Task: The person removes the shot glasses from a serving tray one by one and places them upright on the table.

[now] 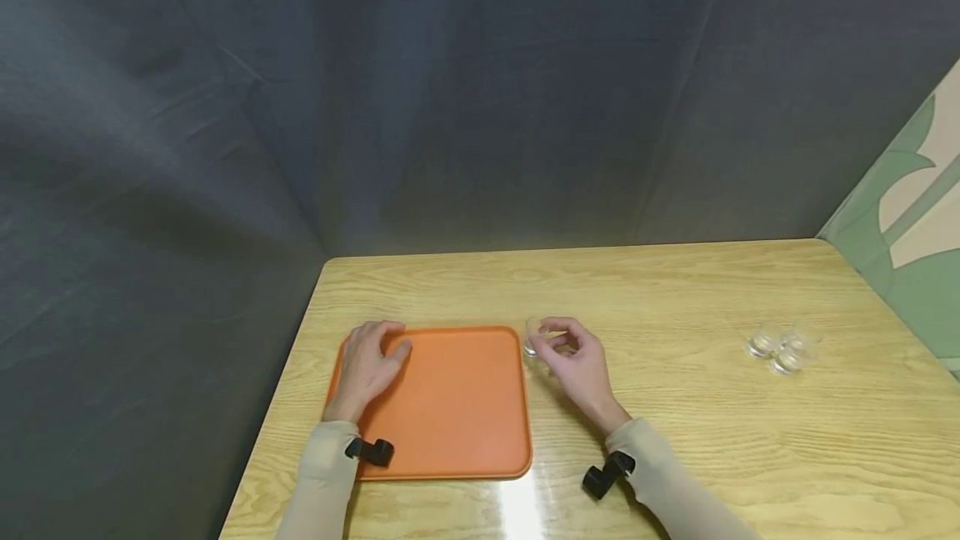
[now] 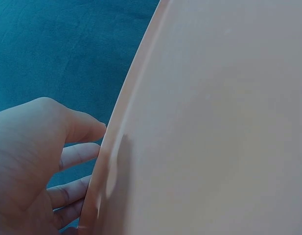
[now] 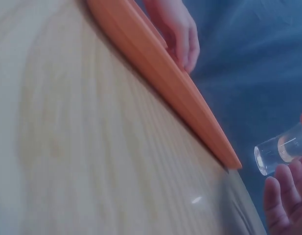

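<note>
In the head view, an orange tray (image 1: 465,407) lies on the wooden table, left of centre. My left hand (image 1: 369,363) is over its upper left corner, thumb apart from the relaxed fingers. Close by the tray's rim (image 2: 122,105) are the same hand's fingertips in the left wrist view. Just beyond the tray's right edge, my right hand (image 1: 576,361) pinches a small clear shot glass (image 1: 532,338) between thumb and fingers. The right wrist view has that shot glass (image 3: 280,151) at its right edge, tilted in the picture, with part of the hand cut off.
Several more clear shot glasses (image 1: 784,348) stand grouped toward the table's right side. A dark cloth (image 1: 487,90) hangs behind and to the left of the wooden table (image 1: 660,298). Green and white patterned material (image 1: 918,215) borders the right edge.
</note>
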`<state>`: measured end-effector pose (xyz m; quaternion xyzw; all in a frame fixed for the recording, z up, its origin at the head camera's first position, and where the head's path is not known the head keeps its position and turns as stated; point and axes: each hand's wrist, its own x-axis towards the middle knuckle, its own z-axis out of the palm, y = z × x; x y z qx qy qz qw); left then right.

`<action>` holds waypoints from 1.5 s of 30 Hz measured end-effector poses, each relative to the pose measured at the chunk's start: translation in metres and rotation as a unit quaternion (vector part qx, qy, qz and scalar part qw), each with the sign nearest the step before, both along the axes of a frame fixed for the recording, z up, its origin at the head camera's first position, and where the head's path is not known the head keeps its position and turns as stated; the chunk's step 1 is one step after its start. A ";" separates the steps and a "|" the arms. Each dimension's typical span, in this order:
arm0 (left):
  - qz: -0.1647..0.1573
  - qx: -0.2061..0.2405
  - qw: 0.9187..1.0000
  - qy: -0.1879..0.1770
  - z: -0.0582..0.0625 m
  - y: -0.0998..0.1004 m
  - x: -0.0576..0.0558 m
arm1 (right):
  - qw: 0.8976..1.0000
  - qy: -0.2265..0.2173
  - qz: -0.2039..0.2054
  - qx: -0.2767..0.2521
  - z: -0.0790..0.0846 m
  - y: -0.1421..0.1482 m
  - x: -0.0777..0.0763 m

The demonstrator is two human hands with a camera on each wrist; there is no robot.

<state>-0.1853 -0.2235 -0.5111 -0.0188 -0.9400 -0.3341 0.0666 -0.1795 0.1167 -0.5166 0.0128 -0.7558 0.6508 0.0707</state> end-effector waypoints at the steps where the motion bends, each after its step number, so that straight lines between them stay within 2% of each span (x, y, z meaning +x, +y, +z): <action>1: 0.000 0.000 1.000 0.001 0.000 0.000 0.000 | 1.000 -0.003 -0.006 0.001 0.000 0.003 -0.001; 13: 0.001 0.006 1.000 0.001 -0.001 0.001 0.000 | 0.998 -0.029 -0.056 -0.011 0.001 0.043 -0.005; 22: 0.005 0.005 1.000 0.003 -0.001 0.001 0.001 | 0.994 -0.048 -0.094 0.004 0.006 0.077 -0.008; 27: 0.007 0.003 1.000 -0.008 0.000 0.001 0.000 | 0.991 -0.050 -0.124 0.009 0.008 0.098 -0.011; 38: 0.009 0.000 1.000 0.001 -0.001 0.002 -0.001 | 0.979 -0.067 -0.187 0.035 0.013 0.146 -0.014; 45: 0.008 -0.003 1.000 0.002 -0.002 0.001 -0.001 | 0.973 -0.090 -0.213 -0.026 0.016 0.168 -0.014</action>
